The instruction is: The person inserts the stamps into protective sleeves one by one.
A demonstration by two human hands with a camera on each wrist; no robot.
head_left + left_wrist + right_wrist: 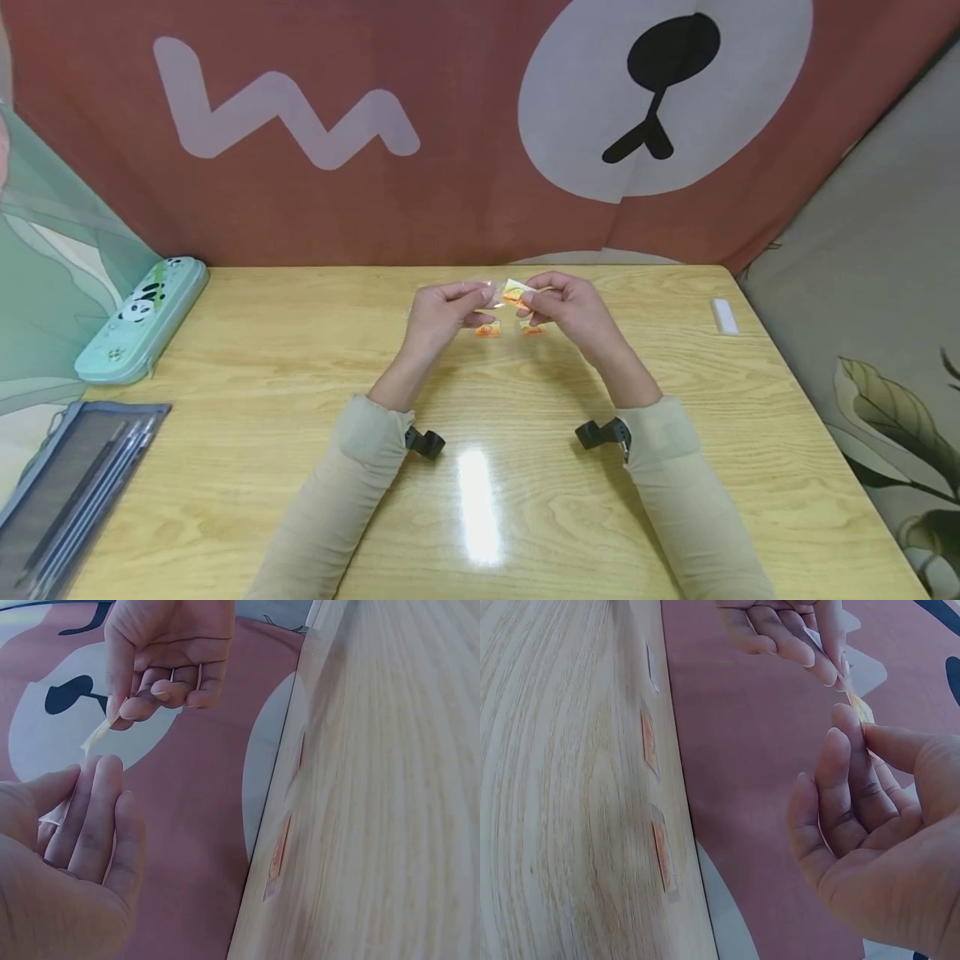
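Observation:
Between my two hands, raised over the far part of the table, is a small flat packet (516, 292) with yellow and orange print and clear plastic at its left. My right hand (572, 310) pinches the printed part between thumb and fingers. With thumb and forefinger, my left hand (444, 312) pinches the clear plastic end. In the left wrist view the packet (96, 736) appears nearly edge-on. Below the hands, an orange-printed packet (487, 330) lies flat on the table, and a second packet (532, 328) lies to its right, partly covered by the right fingers.
A white block, like an eraser (724, 317), lies at the right of the wooden table (300, 350). At the left are a mint panda pencil case (142, 321) and a mesh pouch (75, 500) holding several pencils. A red-brown cloth (450, 208) hangs behind the table.

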